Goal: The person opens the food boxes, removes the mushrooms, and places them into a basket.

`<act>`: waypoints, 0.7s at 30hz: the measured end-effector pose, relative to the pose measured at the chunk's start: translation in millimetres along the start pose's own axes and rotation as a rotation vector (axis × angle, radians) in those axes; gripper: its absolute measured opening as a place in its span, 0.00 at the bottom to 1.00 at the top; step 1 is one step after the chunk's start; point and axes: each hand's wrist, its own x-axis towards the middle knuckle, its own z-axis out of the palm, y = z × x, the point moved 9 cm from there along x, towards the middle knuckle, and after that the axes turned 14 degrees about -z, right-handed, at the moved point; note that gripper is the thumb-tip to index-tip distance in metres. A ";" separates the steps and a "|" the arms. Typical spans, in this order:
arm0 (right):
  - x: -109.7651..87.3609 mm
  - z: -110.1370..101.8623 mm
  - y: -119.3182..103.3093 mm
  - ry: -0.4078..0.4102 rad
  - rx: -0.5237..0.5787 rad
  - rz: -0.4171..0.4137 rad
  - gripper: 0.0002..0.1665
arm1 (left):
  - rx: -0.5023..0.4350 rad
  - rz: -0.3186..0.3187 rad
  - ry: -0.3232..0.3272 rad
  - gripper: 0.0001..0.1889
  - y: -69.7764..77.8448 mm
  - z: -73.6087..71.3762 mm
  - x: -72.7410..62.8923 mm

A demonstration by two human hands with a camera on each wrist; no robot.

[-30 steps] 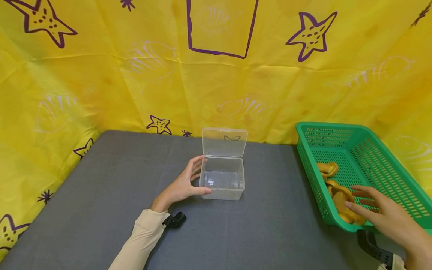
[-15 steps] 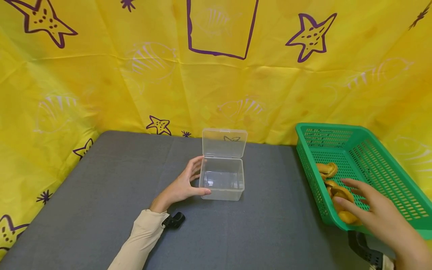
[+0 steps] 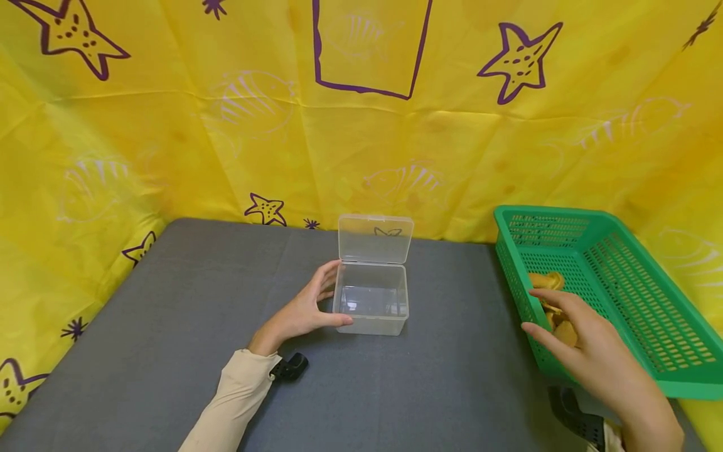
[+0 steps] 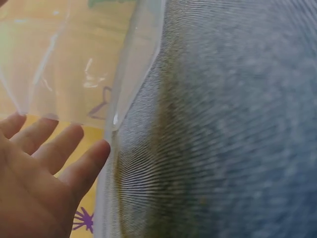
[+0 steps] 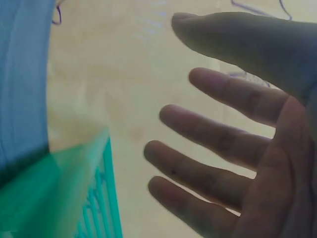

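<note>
A clear plastic box (image 3: 369, 298) with its hinged lid (image 3: 376, 240) raised stands on the grey table. At its left side, my left hand (image 3: 305, 309) holds it, with the thumb at the front edge and the fingertips along the left wall and rear corner. The left wrist view has these fingertips (image 4: 94, 153) right at the clear plastic. My right hand (image 3: 593, 351) hangs over the left rim of a green basket (image 3: 672, 295), thumb and fingers spread apart with nothing between them. Brownish-yellow, mushroom-like pieces (image 3: 546, 280) lie along the basket's left side, partly hidden by that hand.
A yellow cloth (image 3: 361, 144) with purple starfish and pale fish drawings hangs behind and beside the grey table (image 3: 440, 376). The slotted basket stands at the table's right, its left wall facing the box across a stretch of tabletop.
My right hand has moved left, from above the pieces inside the basket to its left rim, without any of them. The left hand and the box have stayed in place.
</note>
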 end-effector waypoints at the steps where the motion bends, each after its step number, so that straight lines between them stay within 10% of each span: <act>1: 2.8 2.2 -4.6 -0.002 0.013 -0.005 0.33 | 0.010 -0.005 0.002 0.56 0.6 -0.5 -0.4; 11: 35.0 39.1 -43.3 0.018 0.137 -0.124 0.40 | 0.065 -0.016 0.039 0.58 4.2 -12.9 -8.7; 21: 50.0 78.5 -33.8 0.049 0.053 -0.163 0.47 | 0.166 0.042 0.282 0.46 9.9 -40.3 -11.5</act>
